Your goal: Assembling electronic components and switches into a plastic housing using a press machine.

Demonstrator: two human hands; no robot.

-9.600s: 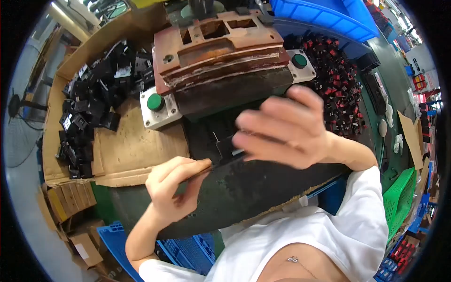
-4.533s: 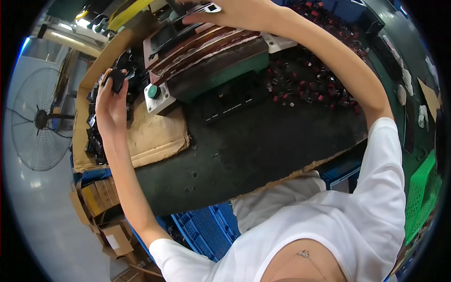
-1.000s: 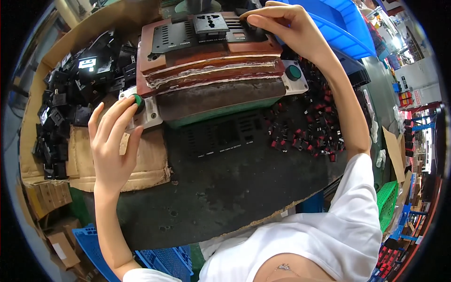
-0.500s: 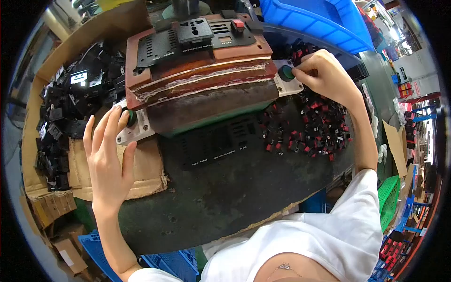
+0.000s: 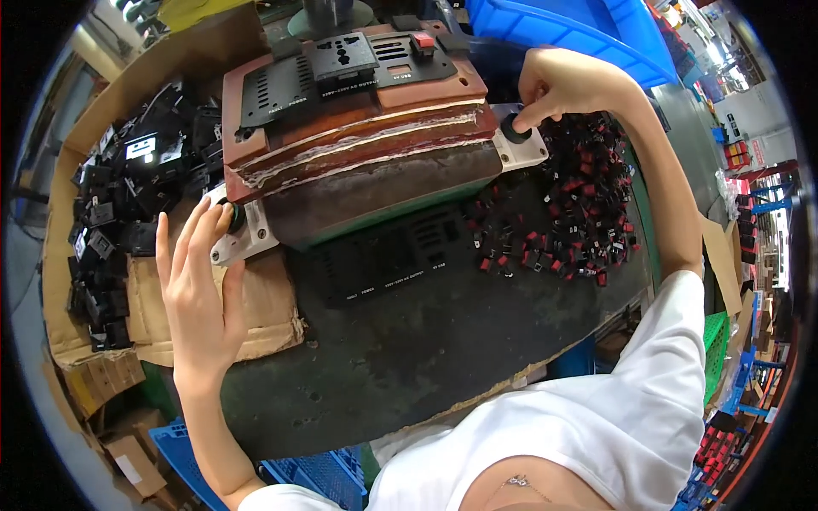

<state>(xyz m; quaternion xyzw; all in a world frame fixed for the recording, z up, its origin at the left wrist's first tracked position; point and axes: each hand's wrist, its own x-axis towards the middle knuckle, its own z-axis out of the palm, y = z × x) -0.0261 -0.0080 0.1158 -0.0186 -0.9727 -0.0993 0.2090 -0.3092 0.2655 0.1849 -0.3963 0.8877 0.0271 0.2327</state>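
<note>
My left hand stands at the left end of the press fixture, its fingers long and spread. Its fingertips lie on the left push button, partly covering it. At the right end, my right hand has its fingers curled in, and the thumb points down onto the right dark green push button. On the fixture's brown top lies a black slotted panel, carrying a black socket and a red rocker switch. Neither hand touches the panel.
Another black slotted panel lies on the dark table in front of the fixture. Many small red-and-black switches are heaped at right. A cardboard box with black sockets stands at left; a blue bin is behind right.
My right hand has risen and moved slightly left, its thumb now coming down on the right button from above. My left hand stays at the left button.
</note>
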